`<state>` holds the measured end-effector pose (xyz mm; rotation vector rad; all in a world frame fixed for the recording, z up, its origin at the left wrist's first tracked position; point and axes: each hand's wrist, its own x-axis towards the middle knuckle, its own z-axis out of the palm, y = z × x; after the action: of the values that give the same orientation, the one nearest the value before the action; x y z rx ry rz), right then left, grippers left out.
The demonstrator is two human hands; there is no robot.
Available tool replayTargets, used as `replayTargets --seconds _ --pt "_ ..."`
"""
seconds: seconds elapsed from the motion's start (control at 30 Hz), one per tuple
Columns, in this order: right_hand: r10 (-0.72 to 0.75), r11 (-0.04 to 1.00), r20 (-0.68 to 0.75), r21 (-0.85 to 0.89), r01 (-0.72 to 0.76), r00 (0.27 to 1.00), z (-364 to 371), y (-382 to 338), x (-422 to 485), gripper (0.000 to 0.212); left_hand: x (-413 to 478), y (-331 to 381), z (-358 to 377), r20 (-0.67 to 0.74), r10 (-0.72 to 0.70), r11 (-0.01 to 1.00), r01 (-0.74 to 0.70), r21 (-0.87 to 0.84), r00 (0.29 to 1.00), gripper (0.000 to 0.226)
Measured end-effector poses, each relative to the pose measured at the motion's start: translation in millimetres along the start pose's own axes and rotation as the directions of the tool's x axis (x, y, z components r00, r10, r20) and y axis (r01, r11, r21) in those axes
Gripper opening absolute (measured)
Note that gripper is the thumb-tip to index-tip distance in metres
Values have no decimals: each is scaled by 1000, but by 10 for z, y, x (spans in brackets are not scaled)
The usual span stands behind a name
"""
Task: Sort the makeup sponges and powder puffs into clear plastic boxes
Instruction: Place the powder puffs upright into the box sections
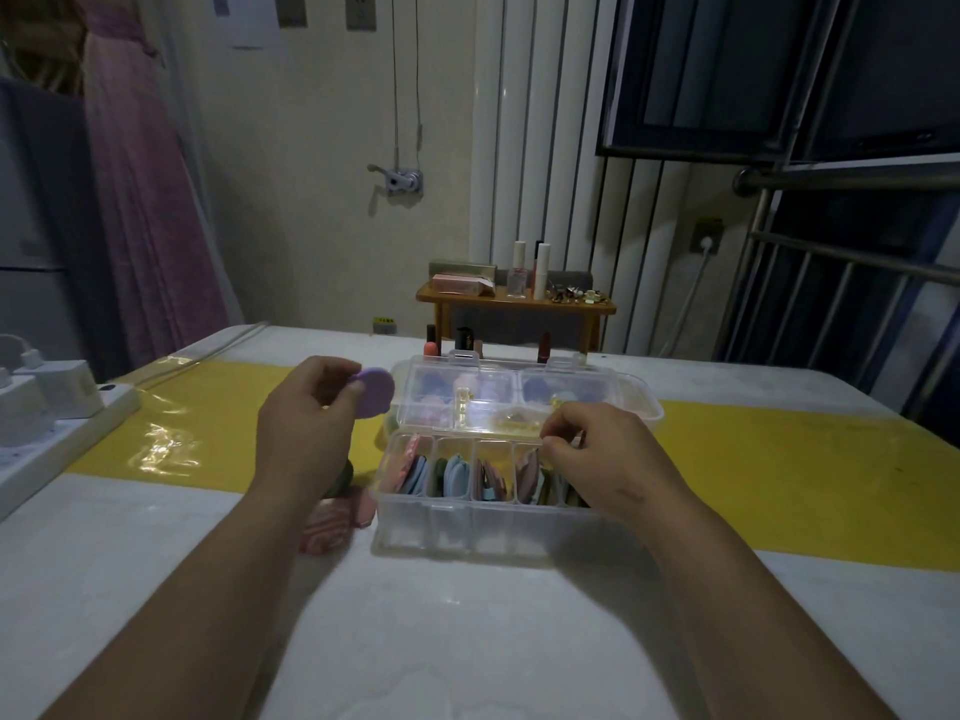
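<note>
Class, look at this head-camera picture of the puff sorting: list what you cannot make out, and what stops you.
All in the head view:
- Whether the right hand holds anything: its curled fingers cover the spot.
- The near box, right end: the right hand covers it.
- The far box, contents: lid and glare blur them.
- The striped pink puff: the left forearm hides part.

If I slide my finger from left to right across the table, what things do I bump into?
White power strip → left hand → purple puff it pinches → clear divided box → right hand, at the box's right end.
</note>
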<state>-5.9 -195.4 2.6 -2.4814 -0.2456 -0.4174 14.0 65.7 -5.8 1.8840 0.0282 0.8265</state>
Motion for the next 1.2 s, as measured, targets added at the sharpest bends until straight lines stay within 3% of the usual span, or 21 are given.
replayTargets --seconds 0.13,0.33,0.47,0.6,0.73,0.83,0.97,1.07,1.2 --pt "-9 998 -3 65 9 1000 -3 -32 -16 13 -87 99 63 60 8 995 -2 -100 998 22" --pt "-49 983 60 181 37 997 -4 -112 -25 19 -208 218 167 271 90 994 -71 -81 958 24" --pt "-86 962 132 270 47 988 -7 -191 -37 32 -254 255 208 333 112 993 -99 -57 936 25" --pt "-153 947 190 307 89 970 53 -252 -68 29 -248 270 183 391 141 989 -116 -87 910 21" --pt "-112 940 18 326 100 994 49 -211 -35 22 -241 236 180 389 138 990 -137 -32 911 21" --pt "-47 918 -101 388 82 994 1 -163 -23 24 -169 162 186 330 41 974 -112 198 943 34" --pt "19 933 -153 357 38 988 -78 -126 -8 19 -114 88 183 335 -132 928 -2 373 933 26" --pt "78 928 -209 373 6 975 -139 -74 19 25 -124 70 176 360 -191 917 35 398 913 21" --pt "109 956 -222 289 -41 969 -158 -20 21 21 -102 50 161 328 -169 915 25 403 929 20"
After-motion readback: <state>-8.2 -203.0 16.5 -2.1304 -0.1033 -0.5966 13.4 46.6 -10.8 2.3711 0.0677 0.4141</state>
